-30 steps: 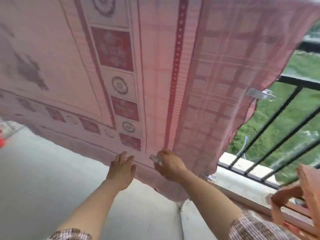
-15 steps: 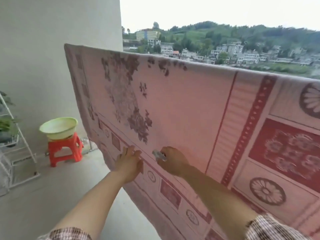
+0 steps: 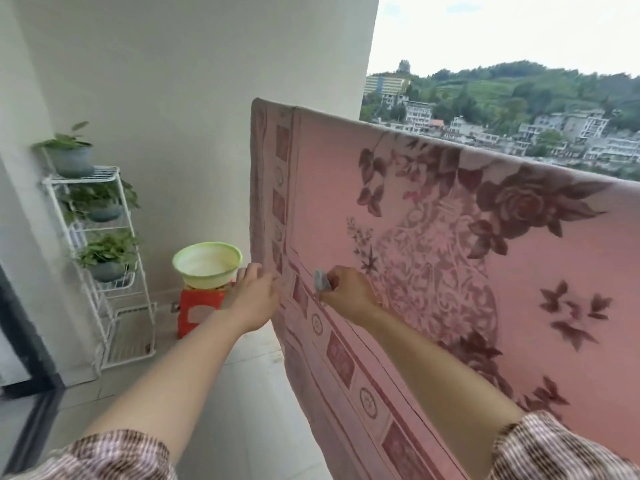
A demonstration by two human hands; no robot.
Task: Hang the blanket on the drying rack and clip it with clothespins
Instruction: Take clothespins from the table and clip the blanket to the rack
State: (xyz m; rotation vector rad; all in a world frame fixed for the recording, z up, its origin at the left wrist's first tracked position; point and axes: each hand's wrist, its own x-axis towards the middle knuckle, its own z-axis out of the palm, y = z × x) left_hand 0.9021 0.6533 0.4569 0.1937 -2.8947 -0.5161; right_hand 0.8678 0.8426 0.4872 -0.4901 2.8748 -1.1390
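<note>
Blanket [image 3: 450, 254] hangs draped over its support (rack itself hidden): hanging judged done. Right hand [image 3: 349, 292], grip closed round a grey clothespin [image 3: 322, 280], is at the side border; left hand [image 3: 254, 296], fingers straight, touches that edge. No fastened clip visible; clipping outstanding.

pink blanket [image 3: 450, 271] hangs, filling 3 o'clock | left hand [image 3: 251, 299] at its 9 o'clock edge, fingers outstretched | right hand [image 3: 346, 294] grips grey clothespin [image 3: 321, 280] against cloth | green basin [image 3: 207, 263] on red stool [image 3: 197, 311], 9 o'clock of hands
</note>
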